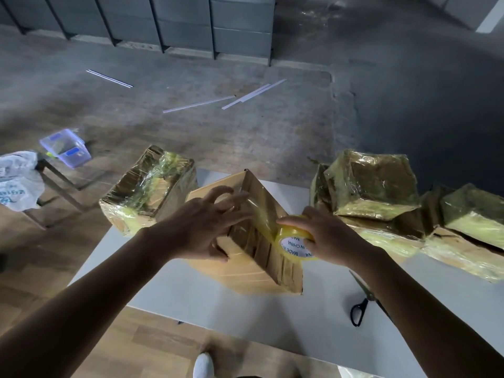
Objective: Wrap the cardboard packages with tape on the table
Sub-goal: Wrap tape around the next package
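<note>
Two hands work on one cardboard box (245, 274), which stands tilted on a pale table (218, 301) in the middle of the frame. The left hand (207, 225) lies on the box's upper left side with its fingers spread and fairly straight, pressing on the cardboard. Its thumb lies against the near face, and it seems to steady the box rather than grip it. The right hand (327, 238), just right of the box, has its fingers and thumb curled round a roll of tape (296, 242), yellowish, with its white printed core facing the camera. A strip of tape (266, 222) runs taut from the roll up the box's sloping right face towards the left fingertips.

One wrapped package (150, 192), glossy with tape, sits at the table's far left corner, near the box but apart from it. At the right of the frame lies a pile of wrapped packages (373, 184), stacked and leaning on one another. Black-handled scissors (362, 304) lie on the table at lower right, partly hidden by the right forearm.

At the left edge of the frame are a clear plastic tub (65, 147) and a white plastic bag (19, 178). Several white strips (199, 103) lie on the grey floor beyond the table. The toe of a white shoe (203, 365) shows at bottom centre.
</note>
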`<act>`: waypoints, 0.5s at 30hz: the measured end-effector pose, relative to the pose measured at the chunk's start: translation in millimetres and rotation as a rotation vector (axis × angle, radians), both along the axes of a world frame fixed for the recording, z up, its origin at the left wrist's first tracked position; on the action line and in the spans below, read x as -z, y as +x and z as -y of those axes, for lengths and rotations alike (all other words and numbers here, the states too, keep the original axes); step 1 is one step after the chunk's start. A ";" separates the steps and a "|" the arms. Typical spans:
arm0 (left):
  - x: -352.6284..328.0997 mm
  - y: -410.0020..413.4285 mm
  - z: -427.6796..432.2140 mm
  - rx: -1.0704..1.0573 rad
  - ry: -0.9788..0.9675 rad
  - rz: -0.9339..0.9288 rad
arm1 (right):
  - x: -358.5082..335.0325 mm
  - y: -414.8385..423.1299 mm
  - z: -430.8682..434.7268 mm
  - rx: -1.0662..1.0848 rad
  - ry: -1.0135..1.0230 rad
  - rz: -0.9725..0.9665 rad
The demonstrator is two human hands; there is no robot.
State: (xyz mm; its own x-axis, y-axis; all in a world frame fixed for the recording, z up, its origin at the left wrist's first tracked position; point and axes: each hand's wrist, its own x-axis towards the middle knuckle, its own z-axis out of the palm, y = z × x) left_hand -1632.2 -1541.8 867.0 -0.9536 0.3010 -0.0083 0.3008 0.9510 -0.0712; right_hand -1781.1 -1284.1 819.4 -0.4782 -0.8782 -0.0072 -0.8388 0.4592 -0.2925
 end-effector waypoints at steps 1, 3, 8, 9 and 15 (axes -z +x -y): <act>-0.7 -3.6 -3.4 0.019 -0.025 -0.008 | 1.8 -0.2 -2.2 0.009 0.004 0.007; -1.1 -10.3 -8.5 0.055 -0.050 -0.030 | 5.9 -1.0 -6.7 0.020 0.008 0.008; 0.9 -21.0 -15.8 0.137 0.007 -0.047 | 18.5 -2.6 -21.6 0.114 -0.009 0.132; 4.0 -23.2 -19.1 0.148 0.040 -0.036 | 21.1 -3.1 -25.0 0.128 -0.008 0.162; 24.3 -33.1 -38.3 0.118 0.313 -0.034 | 36.0 -1.7 -48.5 0.230 -0.057 0.267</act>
State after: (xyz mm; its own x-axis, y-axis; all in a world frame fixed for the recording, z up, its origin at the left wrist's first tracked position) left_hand -1665.3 -1503.5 842.7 -0.9103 0.3922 0.1327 0.4124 0.8872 0.2068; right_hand -1782.8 -1235.6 783.5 -0.6515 -0.7502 -0.1129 -0.6059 0.6041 -0.5176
